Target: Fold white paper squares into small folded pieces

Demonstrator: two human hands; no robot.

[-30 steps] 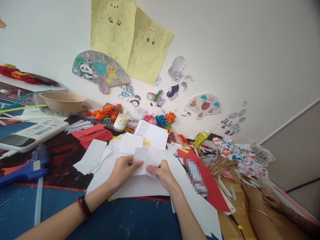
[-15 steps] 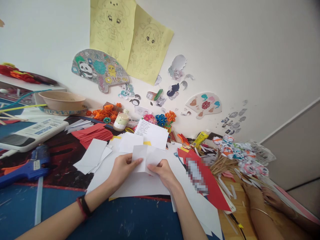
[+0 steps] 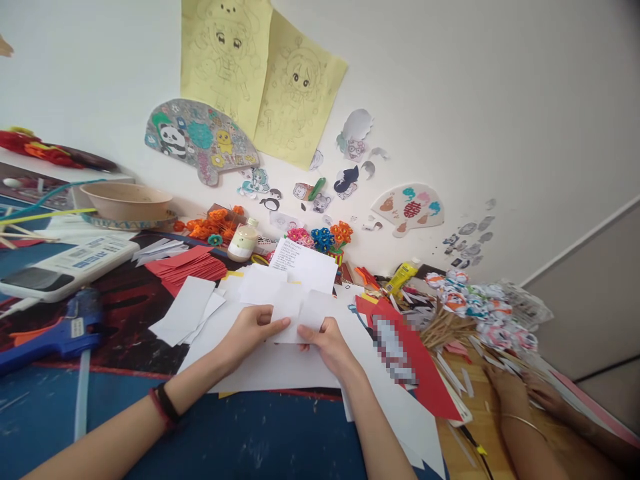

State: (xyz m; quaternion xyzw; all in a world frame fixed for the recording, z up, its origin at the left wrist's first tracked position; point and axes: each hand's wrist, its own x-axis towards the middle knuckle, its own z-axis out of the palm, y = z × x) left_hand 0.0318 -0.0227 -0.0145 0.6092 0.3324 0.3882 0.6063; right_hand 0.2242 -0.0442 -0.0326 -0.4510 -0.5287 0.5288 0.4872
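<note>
A small white sheet of paper (image 3: 286,313), creased down its middle, is held up between both hands. My left hand (image 3: 254,332) pinches its left part, thumb on the near face. On the right part, my right hand (image 3: 324,337) grips it the same way, with the fingers behind. Beneath lies a large white sheet (image 3: 240,373) on the table. Just beyond the hands stand more white papers and a card with handwritten lines (image 3: 305,263). Left of my left hand is a stack of white paper pieces (image 3: 186,308), with red paper strips (image 3: 187,268) behind it.
A blue glue gun (image 3: 63,337) and a white power bank (image 3: 70,267) lie at the left. A glue bottle (image 3: 243,241) and a yellow bottle (image 3: 401,276) stand near the wall. At the right, another person's hands (image 3: 525,393) rest among paper strips beside a red sheet (image 3: 425,367).
The creased paper now looks narrower and its two halves sit closer together. My hands have moved slightly nearer each other, still holding it.
</note>
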